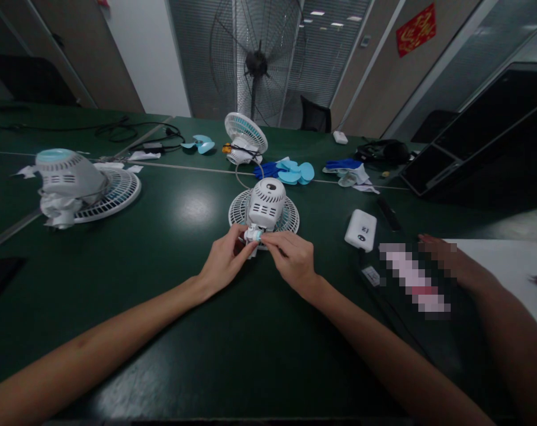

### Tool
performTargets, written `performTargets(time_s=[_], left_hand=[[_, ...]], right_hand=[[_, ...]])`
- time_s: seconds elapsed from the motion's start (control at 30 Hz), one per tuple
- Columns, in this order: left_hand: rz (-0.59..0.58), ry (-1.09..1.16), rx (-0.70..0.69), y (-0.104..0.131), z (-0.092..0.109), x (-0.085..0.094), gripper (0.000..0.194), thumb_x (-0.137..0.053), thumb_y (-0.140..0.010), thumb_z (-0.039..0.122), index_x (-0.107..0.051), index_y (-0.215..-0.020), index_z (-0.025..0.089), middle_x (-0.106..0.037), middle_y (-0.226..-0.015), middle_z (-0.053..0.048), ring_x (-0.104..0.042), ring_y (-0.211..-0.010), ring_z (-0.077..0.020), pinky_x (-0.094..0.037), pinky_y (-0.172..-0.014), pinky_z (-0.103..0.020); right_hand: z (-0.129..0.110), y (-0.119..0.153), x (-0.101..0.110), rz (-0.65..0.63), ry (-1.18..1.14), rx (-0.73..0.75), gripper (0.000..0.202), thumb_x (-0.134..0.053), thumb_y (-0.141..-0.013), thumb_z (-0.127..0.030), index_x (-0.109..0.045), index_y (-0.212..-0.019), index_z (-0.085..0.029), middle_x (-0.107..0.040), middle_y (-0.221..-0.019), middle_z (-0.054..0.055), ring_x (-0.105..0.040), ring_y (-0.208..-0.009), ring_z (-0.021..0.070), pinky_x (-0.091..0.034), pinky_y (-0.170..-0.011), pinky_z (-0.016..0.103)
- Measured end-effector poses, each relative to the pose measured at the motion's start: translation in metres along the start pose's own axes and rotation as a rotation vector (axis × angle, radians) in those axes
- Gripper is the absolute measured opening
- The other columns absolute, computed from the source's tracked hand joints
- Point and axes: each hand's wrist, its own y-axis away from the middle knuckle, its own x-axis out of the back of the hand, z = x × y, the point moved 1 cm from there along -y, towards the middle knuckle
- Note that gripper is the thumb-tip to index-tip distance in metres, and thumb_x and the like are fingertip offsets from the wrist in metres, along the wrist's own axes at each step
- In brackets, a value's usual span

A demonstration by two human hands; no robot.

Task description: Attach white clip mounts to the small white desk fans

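Observation:
A small white desk fan (pixel 268 204) lies on its round grille (pixel 290 218) in front of me, motor housing upward. My left hand (pixel 224 257) pinches the white clip-like part at the fan's near end. My right hand (pixel 292 257) has its fingertips closed on a small light-blue knob (pixel 256 235) on that same part. The fingers of both hands nearly meet there and cover some of the piece.
Another fan (pixel 68 183) lies at the left, and a third fan (pixel 246 139) stands behind. Blue fan blades (pixel 297 172) and gloves (pixel 268 170) lie beyond my fan. A white power bank (pixel 361 229) sits at the right, near another person's hand (pixel 454 260).

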Motion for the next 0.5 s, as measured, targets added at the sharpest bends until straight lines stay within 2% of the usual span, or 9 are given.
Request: performTargets(time_s=[0.5], left_hand=[[-0.014, -0.014, 0.004, -0.0004, 0.0001, -0.0002, 0.029, -0.056, -0.103, 0.042, -0.054, -0.121, 0.019, -0.068, -0.09, -0.002, -0.063, -0.07, -0.0141, -0.05, -0.062, -0.026]], right_hand=[[0.0014, 0.0006, -0.0028, 0.04, -0.041, -0.03, 0.018, -0.062, -0.101, -0.017, -0.078, -0.106, -0.024, -0.081, -0.099, 0.004, -0.076, -0.09, 0.0203, -0.06, -0.082, 0.036]])
